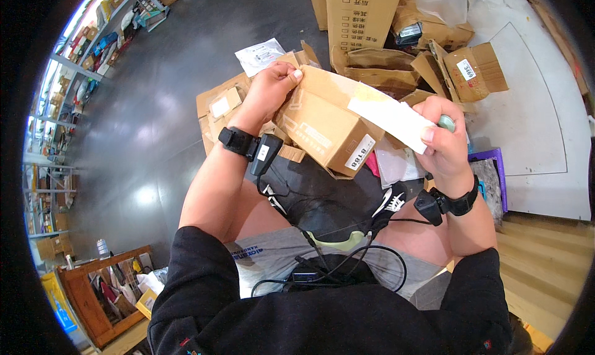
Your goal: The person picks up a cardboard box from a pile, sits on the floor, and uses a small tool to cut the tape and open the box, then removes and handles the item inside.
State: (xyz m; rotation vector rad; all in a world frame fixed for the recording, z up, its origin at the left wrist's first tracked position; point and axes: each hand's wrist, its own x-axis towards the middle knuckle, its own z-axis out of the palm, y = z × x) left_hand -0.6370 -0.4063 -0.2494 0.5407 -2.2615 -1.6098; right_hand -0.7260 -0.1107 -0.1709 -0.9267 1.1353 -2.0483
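My left hand (pixel 277 87) pinches the upper left corner of a small brown cardboard box (pixel 309 122), which tilts above the floor between my knees. A white label (pixel 362 151) with print is stuck on its near end. From the box's upper edge a white paper strip (pixel 395 121) stretches right, with torn brown fibre along part of it. My right hand (pixel 444 138) grips the strip's free end between thumb and fingers. Inside the same hand sits a pale green rounded object (pixel 446 123); most of it is hidden. Both wrists carry black strapped devices.
Behind the box stand a tall carton (pixel 362 15), an open cardboard box (pixel 381 69) and a smaller labelled box (pixel 476 71). Flattened cardboard (pixel 218 104) lies left. A white board (pixel 534 122) fills the right side. Cables (pixel 348 262) cross my lap; shelving (pixel 51 159) lines the far left.
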